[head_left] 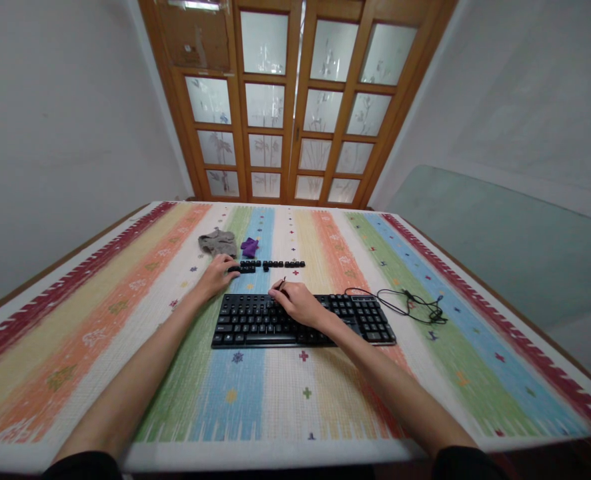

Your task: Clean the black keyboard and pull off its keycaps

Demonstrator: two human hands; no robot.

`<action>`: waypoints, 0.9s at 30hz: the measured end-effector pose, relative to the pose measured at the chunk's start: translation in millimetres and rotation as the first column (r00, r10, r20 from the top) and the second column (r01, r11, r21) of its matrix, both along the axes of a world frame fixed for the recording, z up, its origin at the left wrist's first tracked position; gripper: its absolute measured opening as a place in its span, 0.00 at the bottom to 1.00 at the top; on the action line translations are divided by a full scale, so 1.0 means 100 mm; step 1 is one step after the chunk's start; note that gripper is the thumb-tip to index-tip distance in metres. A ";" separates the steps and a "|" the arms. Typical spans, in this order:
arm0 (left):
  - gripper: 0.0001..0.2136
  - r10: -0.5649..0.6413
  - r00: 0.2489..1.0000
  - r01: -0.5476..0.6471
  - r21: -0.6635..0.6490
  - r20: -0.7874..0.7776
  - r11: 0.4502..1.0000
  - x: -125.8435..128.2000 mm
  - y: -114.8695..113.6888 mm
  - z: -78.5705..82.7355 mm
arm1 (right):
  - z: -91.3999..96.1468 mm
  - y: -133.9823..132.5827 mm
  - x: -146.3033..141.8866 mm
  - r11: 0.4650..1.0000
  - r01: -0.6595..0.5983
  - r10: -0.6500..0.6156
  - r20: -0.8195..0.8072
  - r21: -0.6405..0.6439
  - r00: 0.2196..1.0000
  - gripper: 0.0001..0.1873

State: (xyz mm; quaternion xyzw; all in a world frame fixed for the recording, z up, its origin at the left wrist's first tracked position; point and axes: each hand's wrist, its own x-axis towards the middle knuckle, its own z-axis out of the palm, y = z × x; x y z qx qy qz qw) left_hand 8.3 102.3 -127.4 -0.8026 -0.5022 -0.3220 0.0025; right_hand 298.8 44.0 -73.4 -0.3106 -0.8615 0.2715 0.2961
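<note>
A black keyboard (pixel 255 328) lies flat in front of me, with keycaps off along part of its top rows. My right hand (pixel 295 303) is over the keyboard's upper middle, its fingers pinched on a thin dark keycap puller (pixel 282 283), mostly hidden by the fingers. Beyond the keyboard, loose black keycaps (pixel 274 264) lie in a row, with a shorter second row at the left. My left hand (pixel 219 273) is at the left end of these rows, thumb and fingers closed around a keycap (pixel 233 269).
Behind the keycaps lie a crumpled grey cloth (pixel 218 240) and a small purple cloth (pixel 249 247). The keyboard's black cable (pixel 415 307) is bundled at the right. A striped tablecloth (pixel 270 400) covers the table, with glazed wooden doors (pixel 293 133) beyond.
</note>
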 end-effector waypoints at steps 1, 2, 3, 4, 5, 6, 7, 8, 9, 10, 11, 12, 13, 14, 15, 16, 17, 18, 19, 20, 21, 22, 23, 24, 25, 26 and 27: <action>0.08 -0.010 1.000 0.010 0.007 -0.009 1.000 0.03 0.01 0.02 | 0.00 0.00 0.00 1.000 -0.002 0.002 0.000 0.001 1.000 0.17; 0.08 -0.021 1.000 0.022 0.011 -0.017 1.000 0.06 0.03 0.04 | 0.01 -0.01 0.00 1.000 -0.003 0.003 0.000 0.001 1.000 0.17; 0.08 -0.035 0.999 0.036 0.011 -0.024 0.999 0.11 0.05 0.06 | 0.01 -0.01 0.00 1.000 -0.004 0.004 -0.001 -0.002 1.000 0.17; 0.08 -0.052 0.998 0.053 0.009 -0.032 0.999 0.15 0.08 0.08 | 0.01 -0.02 0.00 1.000 -0.005 0.005 -0.002 -0.006 1.000 0.17; 0.08 -0.074 0.996 0.074 0.002 -0.041 0.997 0.21 0.10 0.10 | 0.01 -0.02 0.00 1.000 -0.004 0.004 -0.003 -0.009 1.000 0.18; 0.09 -0.101 0.993 0.101 -0.008 -0.053 0.995 0.27 0.13 0.11 | 0.01 -0.03 0.00 1.000 -0.002 0.002 -0.003 -0.012 1.000 0.18; 0.09 -0.129 0.989 0.128 -0.020 -0.068 0.992 0.34 0.15 0.13 | 0.01 -0.03 0.00 1.000 -0.001 0.001 -0.002 -0.013 1.000 0.19; 0.09 -0.158 0.984 0.156 -0.035 -0.086 0.987 0.40 0.18 0.14 | 0.01 -0.03 0.00 1.000 0.001 -0.001 0.001 -0.012 1.000 0.19; 0.10 -0.183 0.977 0.179 -0.050 -0.107 0.983 0.47 0.20 0.14 | 0.00 -0.04 0.00 1.000 0.003 -0.003 0.005 -0.012 1.000 0.19; 0.10 -0.202 0.971 0.196 -0.062 -0.128 0.979 0.53 0.22 0.15 | 0.00 -0.04 0.00 1.000 0.003 -0.003 0.008 -0.012 1.000 0.20; 0.11 -0.214 0.965 0.205 -0.071 -0.151 0.976 0.58 0.25 0.15 | 0.01 -0.05 0.00 1.000 0.001 -0.001 0.010 -0.013 1.000 0.20; 0.11 -0.220 0.960 0.209 -0.078 -0.173 0.975 0.62 0.27 0.15 | 0.01 -0.05 0.01 1.000 -0.003 0.003 0.011 -0.015 1.000 0.20; 0.11 -0.224 0.955 0.211 -0.085 -0.193 0.974 0.66 0.28 0.14 | 0.01 -0.05 0.01 1.000 -0.007 0.007 0.010 -0.017 1.000 0.21; 0.10 -0.228 0.951 0.213 -0.092 -0.207 0.973 0.69 0.30 0.14 | 0.01 -0.05 0.02 1.000 -0.009 0.009 0.007 -0.019 1.000 0.21; 0.09 -0.233 0.948 0.216 -0.100 -0.215 0.971 0.70 0.31 0.13 | 0.01 -0.04 0.03 1.000 -0.009 0.010 0.004 -0.019 1.000 0.21; 0.09 -0.239 0.946 0.219 -0.108 -0.219 0.970 0.71 0.32 0.12 | 0.00 -0.03 0.03 1.000 -0.004 0.004 -0.001 -0.021 1.000 0.21; 0.08 -0.244 0.945 0.223 -0.116 -0.219 0.968 0.71 0.33 0.12 | -0.01 -0.01 0.04 1.000 0.007 -0.007 -0.009 -0.030 1.000 0.20; 0.08 -0.248 0.944 0.226 -0.122 -0.218 0.966 0.71 0.34 0.11 | -0.03 0.01 0.04 0.998 0.024 -0.025 -0.021 -0.052 0.999 0.20; 0.08 -0.249 0.944 0.225 -0.126 -0.218 0.966 0.70 0.34 0.11 | -0.05 0.03 0.04 0.995 0.045 -0.049 -0.039 -0.091 0.998 0.19; 0.08 -0.247 0.944 0.223 -0.129 -0.220 0.966 0.69 0.34 0.10 | -0.08 0.05 0.04 0.987 0.068 -0.078 -0.062 -0.147 0.995 0.19; 0.08 -0.246 0.943 0.221 -0.131 -0.223 0.966 0.68 0.34 0.10 | -0.11 0.07 0.03 0.973 0.089 -0.109 -0.087 -0.213 0.990 0.20; 0.07 -0.244 0.943 0.219 -0.132 -0.226 0.967 0.68 0.34 0.10 | -0.14 0.08 0.02 0.956 0.103 -0.138 -0.108 -0.276 0.985 0.20; 0.07 -0.242 0.943 0.216 -0.131 -0.229 0.967 0.67 0.34 0.10 | -0.17 0.09 0.01 0.938 0.112 -0.161 -0.126 -0.327 0.979 0.20; 0.07 -0.239 0.943 0.213 -0.130 -0.233 0.968 0.67 0.34 0.11 | -0.18 0.09 -0.01 0.927 0.116 -0.175 -0.136 -0.357 0.975 0.20; 0.07 -0.235 0.943 0.210 -0.127 -0.237 0.970 0.67 0.34 0.11 | -0.19 0.09 -0.02 0.925 0.120 -0.181 -0.138 -0.361 0.974 0.20; 0.07 -0.231 0.942 0.207 -0.123 -0.242 0.971 0.67 0.33 0.11 | -0.19 0.08 -0.03 0.933 0.121 -0.174 -0.130 -0.338 0.976 0.20; 0.07 -0.227 0.942 0.203 -0.120 -0.248 0.972 0.67 0.33 0.12 | -0.18 0.06 -0.05 0.950 0.117 -0.156 -0.115 -0.290 0.981 0.20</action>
